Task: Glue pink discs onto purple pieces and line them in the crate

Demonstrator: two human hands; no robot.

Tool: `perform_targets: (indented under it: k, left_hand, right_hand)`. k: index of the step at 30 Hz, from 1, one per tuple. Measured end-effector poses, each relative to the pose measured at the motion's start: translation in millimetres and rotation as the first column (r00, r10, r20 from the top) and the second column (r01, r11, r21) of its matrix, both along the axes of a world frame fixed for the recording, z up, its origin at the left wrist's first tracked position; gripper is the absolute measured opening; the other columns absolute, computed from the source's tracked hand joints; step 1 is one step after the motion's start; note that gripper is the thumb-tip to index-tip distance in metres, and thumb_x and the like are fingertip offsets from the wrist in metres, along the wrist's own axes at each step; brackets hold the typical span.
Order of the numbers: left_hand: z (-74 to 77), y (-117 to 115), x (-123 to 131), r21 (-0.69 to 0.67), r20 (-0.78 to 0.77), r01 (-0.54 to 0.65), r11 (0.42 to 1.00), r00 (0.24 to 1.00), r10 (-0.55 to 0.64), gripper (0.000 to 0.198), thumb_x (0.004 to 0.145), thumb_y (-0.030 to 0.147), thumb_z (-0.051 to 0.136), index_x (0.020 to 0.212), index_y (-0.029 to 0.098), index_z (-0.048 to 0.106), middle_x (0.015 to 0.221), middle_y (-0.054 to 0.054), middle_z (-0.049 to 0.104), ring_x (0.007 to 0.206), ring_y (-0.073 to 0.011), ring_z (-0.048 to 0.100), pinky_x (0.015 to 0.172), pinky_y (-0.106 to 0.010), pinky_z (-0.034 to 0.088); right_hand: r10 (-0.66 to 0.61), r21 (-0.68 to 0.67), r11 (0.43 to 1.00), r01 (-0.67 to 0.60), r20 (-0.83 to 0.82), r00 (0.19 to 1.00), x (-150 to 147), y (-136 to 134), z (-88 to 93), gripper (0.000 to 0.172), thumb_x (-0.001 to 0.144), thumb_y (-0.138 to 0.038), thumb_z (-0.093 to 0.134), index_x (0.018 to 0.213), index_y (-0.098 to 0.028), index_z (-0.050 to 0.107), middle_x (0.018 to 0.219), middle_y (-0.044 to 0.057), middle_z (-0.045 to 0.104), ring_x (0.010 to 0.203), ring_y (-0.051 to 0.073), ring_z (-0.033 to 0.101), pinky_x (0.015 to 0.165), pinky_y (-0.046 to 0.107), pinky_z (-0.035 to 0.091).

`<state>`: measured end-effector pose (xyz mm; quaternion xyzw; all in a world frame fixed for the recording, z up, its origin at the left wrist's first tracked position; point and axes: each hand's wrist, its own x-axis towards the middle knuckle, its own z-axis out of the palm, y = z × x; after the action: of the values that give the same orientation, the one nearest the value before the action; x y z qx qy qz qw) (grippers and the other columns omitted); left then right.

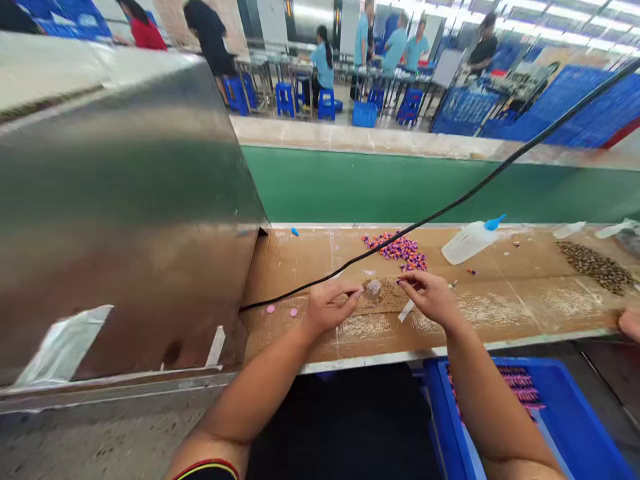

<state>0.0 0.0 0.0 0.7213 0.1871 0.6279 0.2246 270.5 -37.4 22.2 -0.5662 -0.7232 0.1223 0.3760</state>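
My left hand (331, 308) is closed in a pinch just left of a small clear round dish (373, 287) on the cardboard-covered bench (287, 273). What its fingertips hold, if anything, is too small to make out. On the dish's right, my right hand (431, 298) pinches a tiny dark purple piece (399, 282) between thumb and fingers. A heap of small purple and orange pieces (400, 249) lies behind the hands. Two pink discs (293, 312) lie flat to the left of my left hand.
A black cable (465, 197) slants across the bench. A white bottle with a blue tip (470, 241) leans at the back right, near a pile of brownish pieces (595, 265). A metal box (125, 213) stands left; a blue bin (575, 413) sits below right. Another person's hand (630, 324) shows at right.
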Motion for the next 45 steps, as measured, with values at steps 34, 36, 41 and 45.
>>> perform_targets:
  k: [34, 36, 41, 45]
  left_hand:
    - [-7.3, -4, 23, -0.829, 0.556, 0.552, 0.088, 0.831, 0.020, 0.044, 0.057, 0.044, 0.107, 0.078, 0.015, 0.081, 0.087, -0.008, 0.083, 0.081, -0.0160, 0.079, 0.080, -0.024, 0.065]
    - [-9.9, -6, 24, -0.854, 0.497, 0.491, 0.175, 0.868, -0.009, 0.047, 0.059, 0.052, 0.105, 0.081, 0.017, 0.083, 0.087, -0.008, 0.083, 0.080, -0.0155, 0.078, 0.079, -0.025, 0.064]
    - [-17.4, -9, 21, -0.757, 0.173, 0.184, 0.628, 0.982, -0.079, 0.027, 0.085, 0.048, 0.091, 0.092, 0.023, 0.086, 0.090, -0.007, 0.083, 0.082, -0.0175, 0.077, 0.083, -0.032, 0.065]
    - [-18.0, -5, 13, -0.432, -0.055, 0.014, 0.902, 0.998, -0.042, 0.007, 0.095, 0.033, 0.081, 0.097, 0.028, 0.086, 0.105, -0.007, 0.083, 0.095, -0.0195, 0.079, 0.090, -0.038, 0.067]
  right_hand:
    - [-0.181, 0.070, 0.968, 0.240, -0.463, 0.868, -103, -29, -26.9, 0.009, 0.100, -0.027, 0.069, 0.101, -0.025, 0.078, 0.094, 0.004, 0.083, 0.077, 0.019, 0.078, 0.071, 0.032, 0.067]
    - [-0.177, 0.076, 0.963, 0.260, -0.553, 0.814, -112, -30, -32.3, 0.010, 0.101, -0.029, 0.068, 0.104, -0.025, 0.077, 0.097, 0.005, 0.083, 0.086, 0.021, 0.080, 0.077, 0.035, 0.069]
    - [-0.149, -0.024, 0.979, 0.201, -0.758, 0.635, -121, -34, -33.2, 0.015, 0.103, -0.041, 0.071, 0.106, -0.027, 0.076, 0.099, 0.003, 0.081, 0.086, 0.019, 0.081, 0.076, 0.033, 0.072]
    - [-0.176, -0.165, 0.984, 0.062, -0.899, 0.401, -114, -37, -30.8, 0.027, 0.099, -0.053, 0.077, 0.105, -0.027, 0.071, 0.096, 0.000, 0.079, 0.093, 0.020, 0.083, 0.073, 0.030, 0.073]
